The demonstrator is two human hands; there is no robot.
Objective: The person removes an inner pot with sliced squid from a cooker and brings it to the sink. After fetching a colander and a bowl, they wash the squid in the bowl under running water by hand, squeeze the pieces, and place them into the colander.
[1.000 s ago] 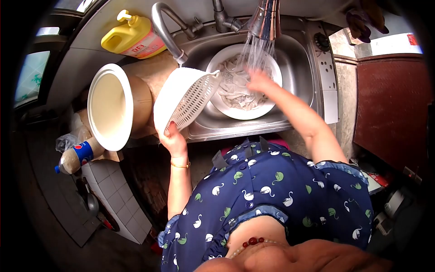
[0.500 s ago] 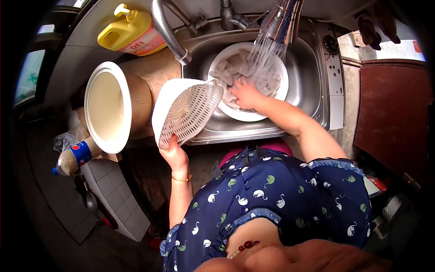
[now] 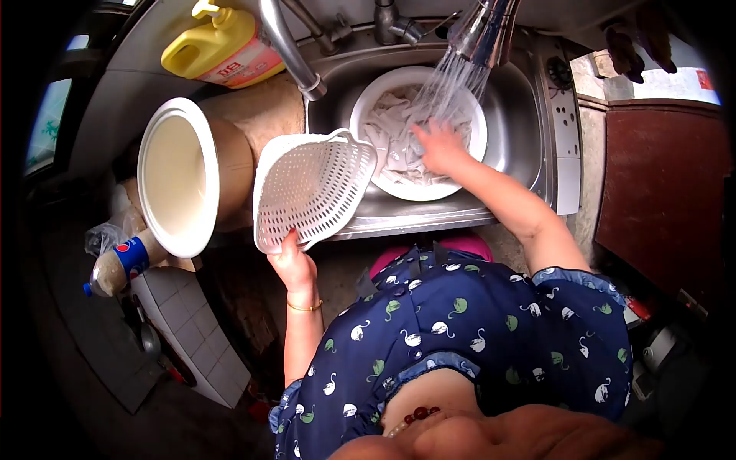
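Gripping the edge of the white colander [image 3: 307,184], your left hand [image 3: 294,270] has its thumb on the inside and is closed on it. Colander's tilted, holes visible, above the left front edge of the sink [image 3: 510,142]; its far end overlaps the basin rim in view, can't tell if they touch. Gold bracelet [image 3: 307,307] on your left wrist.

Your right hand [image 3: 445,149] is wide, fingers spread over the pale strips [image 3: 399,142] in the white basin [image 3: 481,138]. Can't tell how firmly it touches them. Strips look wet, loosely heaped; exact material unclear. Basin sits in the sink, right of your left hand and around your right fingertips.

Left of your left hand: big white-rimmed tub [image 3: 180,176], cream inside, can't tell if that's contents or bare wall. Blue-label bottle [image 3: 119,264] and clear plastic bag [image 3: 107,238] are farther left, near the tub.

Beyond your right hand, the spray head [image 3: 487,34] is running, water [image 3: 452,84] falling into the basin. Curved faucet [image 3: 295,65] is beyond the colander. Yellow pump bottle [image 3: 222,50] is past the tub, farther from your left hand.
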